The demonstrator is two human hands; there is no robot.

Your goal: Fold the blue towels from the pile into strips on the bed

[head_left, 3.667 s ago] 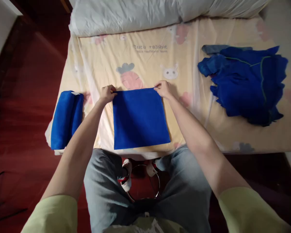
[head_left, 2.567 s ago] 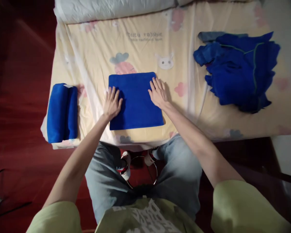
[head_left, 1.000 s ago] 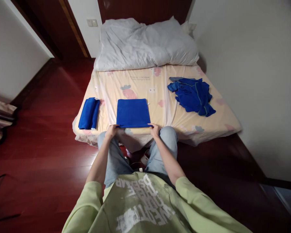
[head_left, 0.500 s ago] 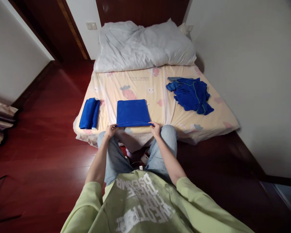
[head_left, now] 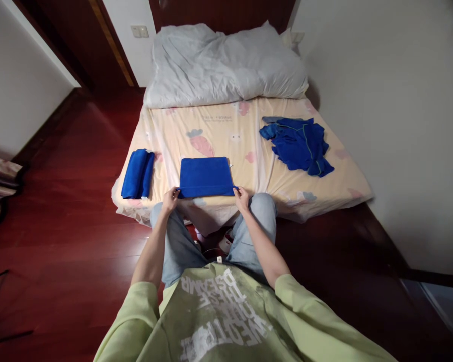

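Blue cloth near bed edge

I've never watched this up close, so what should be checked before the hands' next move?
1. Left hand pinching one near corner of the blue cloth: ok.
2. Right hand pinching the other near corner: ok.
3. Cloth beyond the folded strip lying flat: ok.
4. Blue bundle apart from the cloth: ok.
5. Crumpled pile apart from the cloth: ok.
6. Cloth's underside creaseless: cannot tell, hidden.
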